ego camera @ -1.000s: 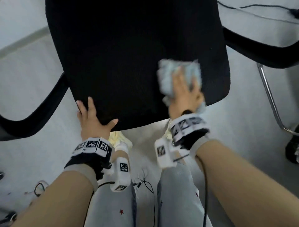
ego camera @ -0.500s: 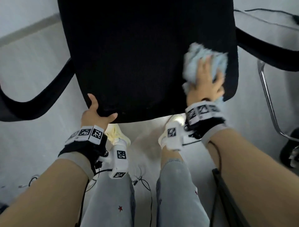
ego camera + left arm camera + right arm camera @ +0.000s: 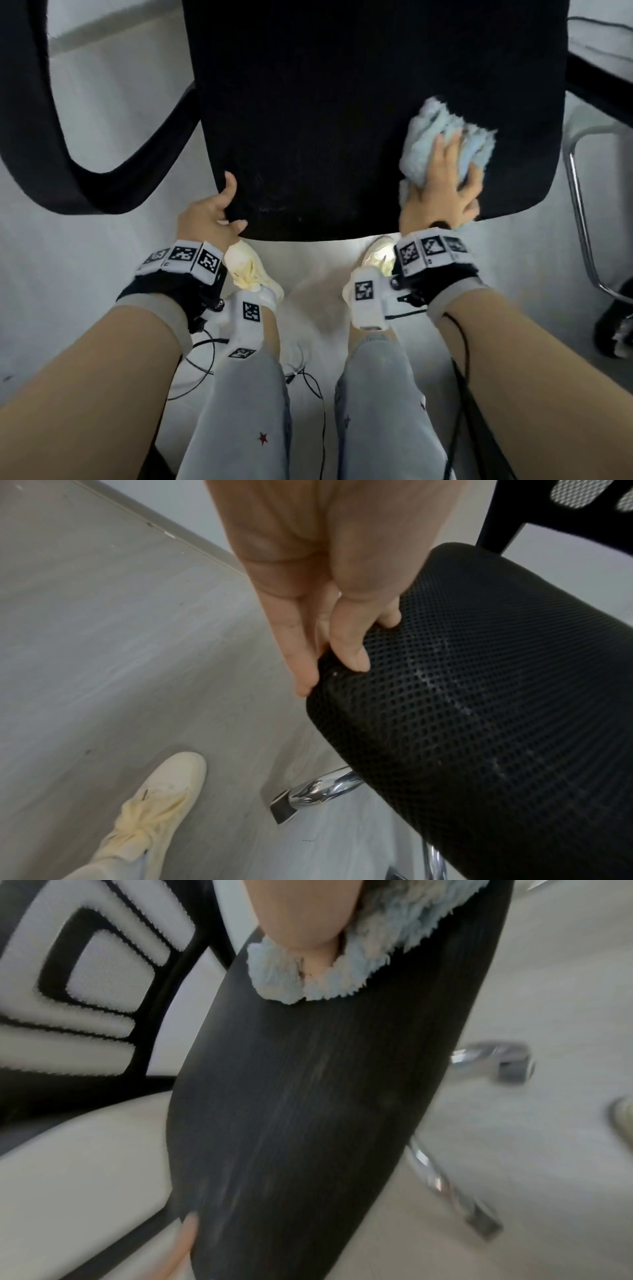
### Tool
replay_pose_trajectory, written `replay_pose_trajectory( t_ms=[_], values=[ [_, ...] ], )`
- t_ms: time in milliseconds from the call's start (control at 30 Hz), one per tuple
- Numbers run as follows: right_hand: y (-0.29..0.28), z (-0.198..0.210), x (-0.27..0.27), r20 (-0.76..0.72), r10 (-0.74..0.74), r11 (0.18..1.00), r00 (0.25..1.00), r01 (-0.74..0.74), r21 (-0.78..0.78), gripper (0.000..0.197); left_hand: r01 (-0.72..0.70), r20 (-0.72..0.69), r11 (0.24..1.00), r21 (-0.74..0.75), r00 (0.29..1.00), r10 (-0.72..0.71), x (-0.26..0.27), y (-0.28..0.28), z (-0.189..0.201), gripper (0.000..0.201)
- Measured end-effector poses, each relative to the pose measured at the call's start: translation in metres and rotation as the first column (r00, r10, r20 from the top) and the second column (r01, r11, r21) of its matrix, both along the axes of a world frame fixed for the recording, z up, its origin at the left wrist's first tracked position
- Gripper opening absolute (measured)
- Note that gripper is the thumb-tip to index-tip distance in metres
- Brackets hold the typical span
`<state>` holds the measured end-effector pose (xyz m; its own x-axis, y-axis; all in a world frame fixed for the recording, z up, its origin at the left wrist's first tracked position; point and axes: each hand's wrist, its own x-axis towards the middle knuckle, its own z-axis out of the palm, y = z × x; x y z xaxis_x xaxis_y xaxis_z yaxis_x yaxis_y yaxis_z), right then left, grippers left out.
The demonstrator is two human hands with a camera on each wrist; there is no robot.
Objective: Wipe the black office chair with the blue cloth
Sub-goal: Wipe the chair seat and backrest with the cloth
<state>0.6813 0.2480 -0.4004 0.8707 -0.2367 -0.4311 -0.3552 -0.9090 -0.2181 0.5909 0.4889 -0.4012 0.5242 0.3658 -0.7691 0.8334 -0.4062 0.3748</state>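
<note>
The black office chair's mesh seat (image 3: 342, 120) fills the upper head view. My left hand (image 3: 219, 212) grips its front left corner, thumb on top. In the left wrist view the left hand (image 3: 335, 647) wraps its fingers over the rounded seat edge (image 3: 496, 723). My right hand (image 3: 442, 185) presses the bunched blue cloth (image 3: 428, 137) onto the seat's front right part, fingers curled over the wad. In the blurred right wrist view the cloth (image 3: 342, 961) pokes out around the palm on the dark seat (image 3: 308, 1096).
Black armrests curve at the left (image 3: 34, 137) and right (image 3: 599, 82). A chrome frame tube (image 3: 579, 205) stands on the right, and a chrome base leg (image 3: 318, 788) lies under the seat. My cream shoes (image 3: 250, 270) stand just before the seat; thin cables (image 3: 308, 377) lie on the grey floor.
My right hand has slid the cloth rightward across the seat toward its right edge. My left hand went from lying on the seat front to gripping the corner.
</note>
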Motion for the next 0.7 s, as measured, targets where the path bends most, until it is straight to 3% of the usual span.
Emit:
replay_pose_trajectory(
  t_ms=[67, 100, 167, 200, 233, 267, 300, 333, 400, 433, 467, 533, 600, 633, 667, 700],
  values=[
    [0.042, 0.002, -0.025, -0.135, 0.246, 0.963, 0.960, -0.226, 0.147, 0.084, -0.067, 0.021, 0.996, -0.057, 0.997, 0.068, 0.000, 0.002, -0.001, 0.070],
    [0.061, 0.002, -0.040, -0.154, 0.410, 0.899, 0.899, -0.370, 0.236, 0.086, -0.093, 0.038, 0.992, -0.082, 0.995, 0.096, -0.001, 0.003, 0.000, 0.068],
    [0.085, 0.006, -0.067, -0.092, 0.714, 0.672, 0.694, -0.643, 0.367, 0.079, -0.102, 0.082, 0.987, -0.121, 0.990, 0.112, -0.003, 0.004, 0.001, 0.063],
    [0.087, 0.006, -0.068, -0.039, 0.817, 0.549, 0.576, -0.754, 0.361, 0.074, -0.089, 0.096, 0.989, -0.116, 0.990, 0.100, -0.003, 0.006, 0.001, 0.064],
    [0.082, 0.004, -0.062, -0.022, 0.880, 0.455, 0.475, -0.828, 0.327, 0.072, -0.083, 0.099, 0.992, -0.100, 0.991, 0.093, -0.003, 0.007, 0.000, 0.064],
    [0.072, 0.003, -0.051, -0.049, 0.902, 0.425, 0.430, -0.859, 0.284, 0.073, -0.106, 0.089, 0.990, -0.088, 0.990, 0.114, -0.002, 0.008, -0.001, 0.064],
    [0.059, 0.001, -0.039, -0.092, 0.886, 0.463, 0.455, -0.856, 0.231, 0.076, -0.138, 0.079, 0.986, -0.091, 0.986, 0.146, -0.002, 0.008, -0.002, 0.062],
    [0.045, 0.001, -0.026, -0.122, 0.821, 0.571, 0.558, -0.802, 0.172, 0.078, -0.161, 0.067, 0.982, -0.096, 0.984, 0.168, -0.001, 0.008, -0.004, 0.060],
    [0.016, 0.007, 0.002, -0.089, 0.465, 0.885, 0.881, -0.460, 0.071, 0.076, -0.183, 0.049, 0.976, -0.120, 0.981, 0.190, 0.001, 0.007, -0.007, 0.058],
    [0.007, 0.010, 0.013, -0.046, 0.208, 0.977, 0.977, -0.206, 0.054, 0.072, -0.193, 0.048, 0.972, -0.133, 0.979, 0.200, 0.001, 0.006, -0.008, 0.058],
    [0.005, 0.009, 0.019, 0.001, -0.005, 0.999, 1.000, 0.005, 0.045, 0.069, -0.205, 0.047, 0.967, -0.149, 0.976, 0.214, 0.001, 0.006, -0.008, 0.058],
    [0.025, 0.007, 0.020, 0.007, -0.149, 0.989, 0.989, 0.149, -0.016, 0.068, -0.227, 0.047, 0.954, -0.197, 0.969, 0.241, -0.002, 0.004, -0.008, 0.057],
    [0.061, 0.007, 0.003, -0.104, -0.028, 0.999, 0.994, 0.032, 0.036, 0.073, -0.233, 0.057, 0.946, -0.227, 0.966, 0.251, -0.004, 0.002, -0.006, 0.057],
    [0.078, 0.007, -0.012, -0.170, 0.163, 0.984, 0.972, -0.147, 0.102, 0.076, -0.230, 0.061, 0.947, -0.226, 0.967, 0.249, -0.006, 0.001, -0.006, 0.056],
    [0.093, 0.006, -0.029, -0.184, 0.419, 0.903, 0.889, -0.387, 0.186, 0.076, -0.231, 0.062, 0.949, -0.216, 0.966, 0.250, -0.008, 0.001, -0.006, 0.053],
    [0.103, 0.009, -0.044, -0.144, 0.653, 0.750, 0.744, -0.608, 0.261, 0.074, -0.227, 0.065, 0.954, -0.198, 0.968, 0.244, -0.010, 0.003, -0.008, 0.047]
  ],
)
